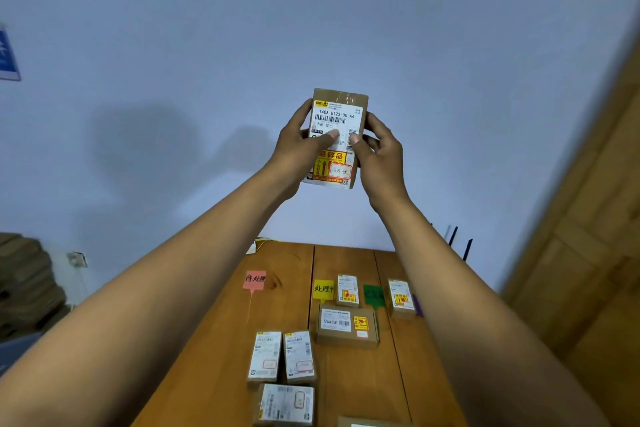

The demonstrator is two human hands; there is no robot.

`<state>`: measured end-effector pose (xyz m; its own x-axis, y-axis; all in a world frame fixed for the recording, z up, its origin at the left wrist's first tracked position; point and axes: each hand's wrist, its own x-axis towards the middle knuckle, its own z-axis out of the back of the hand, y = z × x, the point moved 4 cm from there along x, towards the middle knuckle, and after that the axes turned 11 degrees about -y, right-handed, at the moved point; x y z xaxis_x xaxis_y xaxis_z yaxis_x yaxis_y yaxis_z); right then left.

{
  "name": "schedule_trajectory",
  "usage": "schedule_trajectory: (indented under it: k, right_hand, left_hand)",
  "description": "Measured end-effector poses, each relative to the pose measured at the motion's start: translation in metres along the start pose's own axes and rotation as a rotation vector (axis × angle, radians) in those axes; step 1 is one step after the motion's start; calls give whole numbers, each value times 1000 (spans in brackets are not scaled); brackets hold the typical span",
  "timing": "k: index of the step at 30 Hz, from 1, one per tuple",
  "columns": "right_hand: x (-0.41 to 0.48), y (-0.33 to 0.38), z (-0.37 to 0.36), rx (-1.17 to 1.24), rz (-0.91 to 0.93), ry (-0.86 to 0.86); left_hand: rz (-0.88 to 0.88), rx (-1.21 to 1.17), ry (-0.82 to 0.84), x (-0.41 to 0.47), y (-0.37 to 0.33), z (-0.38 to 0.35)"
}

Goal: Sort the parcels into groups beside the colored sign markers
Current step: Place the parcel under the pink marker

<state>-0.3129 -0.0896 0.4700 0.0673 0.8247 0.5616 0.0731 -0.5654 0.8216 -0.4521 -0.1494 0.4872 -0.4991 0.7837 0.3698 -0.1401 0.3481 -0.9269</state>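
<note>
I hold a small brown parcel (341, 107) up in front of the wall, its white label and yellow fragile sticker facing me. My left hand (299, 146) grips its left side and my right hand (379, 152) its right side, thumbs on the label. Below, on the wooden table (214, 340), stand a pink sign (254, 279), a yellow sign (322, 288) and a green sign (374, 295). One parcel (347, 289) lies beside the yellow sign, a larger one (346, 326) in front of it, another (401, 296) right of the green sign.
Three unsorted parcels (282, 357) lie at the near middle of the table, and the edge of another (367, 422) shows at the bottom. Stacked cardboard (24, 284) sits at the left. A wooden door (588, 253) is on the right.
</note>
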Motion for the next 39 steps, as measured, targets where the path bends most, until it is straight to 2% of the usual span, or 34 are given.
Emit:
schedule_trajectory:
  k: [5, 20, 26, 30, 34, 39]
  right_hand:
    - [2, -9, 24, -26, -11, -19]
    - [19, -27, 42, -114, -69, -5]
    - [14, -29, 13, -104, -124, 62]
    - [-4, -35, -12, -76, -176, 99]
    - [-13, -39, -36, -42, -182, 125]
    - [-14, -73, -56, -30, -254, 144]
  left_hand:
    - [72, 9, 75, 1, 16, -19]
    - [147, 119, 117, 17, 27, -49]
    - [188, 101, 57, 18, 37, -14]
    - [251, 121, 91, 18, 42, 23]
    - [240, 127, 89, 28, 49, 50]
    - [279, 152, 71, 41, 82, 61]
